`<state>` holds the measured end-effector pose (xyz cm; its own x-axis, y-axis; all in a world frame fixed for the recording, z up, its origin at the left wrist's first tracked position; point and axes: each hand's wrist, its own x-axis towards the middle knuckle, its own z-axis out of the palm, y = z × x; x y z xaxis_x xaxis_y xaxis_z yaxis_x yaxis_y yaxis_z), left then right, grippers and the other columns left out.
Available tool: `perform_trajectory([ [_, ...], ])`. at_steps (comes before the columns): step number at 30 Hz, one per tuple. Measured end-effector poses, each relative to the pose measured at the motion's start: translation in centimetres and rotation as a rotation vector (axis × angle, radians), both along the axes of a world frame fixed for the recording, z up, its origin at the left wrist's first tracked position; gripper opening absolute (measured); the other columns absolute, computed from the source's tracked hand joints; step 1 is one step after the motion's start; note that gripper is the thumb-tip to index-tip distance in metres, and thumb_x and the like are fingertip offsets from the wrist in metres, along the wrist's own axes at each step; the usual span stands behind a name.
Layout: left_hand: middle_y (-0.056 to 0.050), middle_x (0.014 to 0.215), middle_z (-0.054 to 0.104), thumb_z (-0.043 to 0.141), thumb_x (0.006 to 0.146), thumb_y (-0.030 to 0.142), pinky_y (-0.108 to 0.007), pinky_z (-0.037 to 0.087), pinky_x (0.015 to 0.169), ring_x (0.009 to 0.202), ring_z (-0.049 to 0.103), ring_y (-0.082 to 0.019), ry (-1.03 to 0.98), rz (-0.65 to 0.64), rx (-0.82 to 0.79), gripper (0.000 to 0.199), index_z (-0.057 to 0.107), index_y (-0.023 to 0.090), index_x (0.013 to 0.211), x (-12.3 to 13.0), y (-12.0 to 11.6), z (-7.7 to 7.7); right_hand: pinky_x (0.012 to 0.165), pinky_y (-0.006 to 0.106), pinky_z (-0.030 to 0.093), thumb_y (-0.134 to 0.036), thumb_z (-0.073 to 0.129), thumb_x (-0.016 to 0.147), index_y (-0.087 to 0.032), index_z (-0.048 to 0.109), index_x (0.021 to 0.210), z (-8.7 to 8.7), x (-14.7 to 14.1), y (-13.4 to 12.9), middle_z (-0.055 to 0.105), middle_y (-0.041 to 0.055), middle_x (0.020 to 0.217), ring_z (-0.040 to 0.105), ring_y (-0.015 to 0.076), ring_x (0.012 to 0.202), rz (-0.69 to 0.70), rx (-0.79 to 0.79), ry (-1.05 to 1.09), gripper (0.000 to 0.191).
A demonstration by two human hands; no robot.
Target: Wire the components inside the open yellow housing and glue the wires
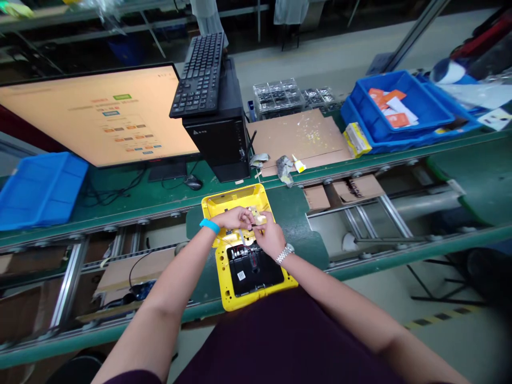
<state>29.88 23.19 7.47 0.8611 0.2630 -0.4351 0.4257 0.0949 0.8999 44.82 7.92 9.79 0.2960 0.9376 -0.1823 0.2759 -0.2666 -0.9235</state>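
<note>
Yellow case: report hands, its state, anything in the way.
Left hand and right hand close together over the middle, grip unclear. Yellow case open, halves spread, on green board. Hands hide part of the inside.

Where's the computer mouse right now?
In the head view, the mouse lies left of centre on the green bench, between the monitor stand on its left and the black computer tower on its right.

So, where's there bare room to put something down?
On the green mat, right of the yellow case; and on the cardboard, between the black computer and the scattered specks. It's crowded inside the case, around the left hand and right hand, and at the cardboard's front edge, where crumpled rags and a small bottle sit.
</note>
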Motion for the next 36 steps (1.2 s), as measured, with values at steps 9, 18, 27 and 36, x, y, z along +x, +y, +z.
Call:
perform_trajectory([
  [9,-0.006,0.082,0.077,0.081,0.072,0.024,-0.028,0.054,0.075,0.078,0.073,-0.018,0.042,-0.060,-0.048,0.039,0.068,0.014,0.107,1.0,0.5,-0.9,0.060,0.031,0.043,-0.030,0.060,0.092,-0.017,0.042,0.147,2.5,6.9,-1.7,0.077,0.0058,0.088,0.062,0.0221,0.053,-0.031,0.073,-0.385,0.059],
  [18,-0.005,0.087,0.079,0.084,0.067,0.027,-0.028,0.055,0.074,0.082,0.075,-0.020,0.129,-0.169,-0.104,0.044,0.070,0.018,0.108,1.0,0.8,-1.9,0.049,0.032,0.044,-0.047,0.065,0.090,-0.017,0.046,0.139,-0.1,12.5,-8.1,0.077,0.0094,0.092,0.055,0.0160,0.041,-0.231,-0.039,-0.273,0.061],
  [27,-0.005,0.090,0.076,0.075,0.066,0.016,-0.028,0.053,0.073,0.082,0.071,-0.021,0.211,-0.082,0.238,0.041,0.070,0.017,0.107,2.1,-1.6,1.6,0.057,0.038,0.059,-0.053,0.065,0.088,-0.018,0.043,0.141,-0.6,14.0,-11.0,0.074,0.0129,0.106,0.057,0.0156,0.049,-0.309,-0.126,-0.202,0.067],
  [36,-0.005,0.113,0.077,0.045,0.079,0.006,-0.030,0.051,0.082,0.103,0.071,-0.023,0.293,-0.144,0.595,0.066,0.054,0.022,0.142,0.4,-5.7,5.9,0.056,0.039,0.060,-0.055,0.068,0.087,-0.021,0.041,0.140,-1.0,14.6,-11.5,0.072,0.0140,0.112,0.061,0.0167,0.051,-0.322,-0.134,-0.160,0.068],
])
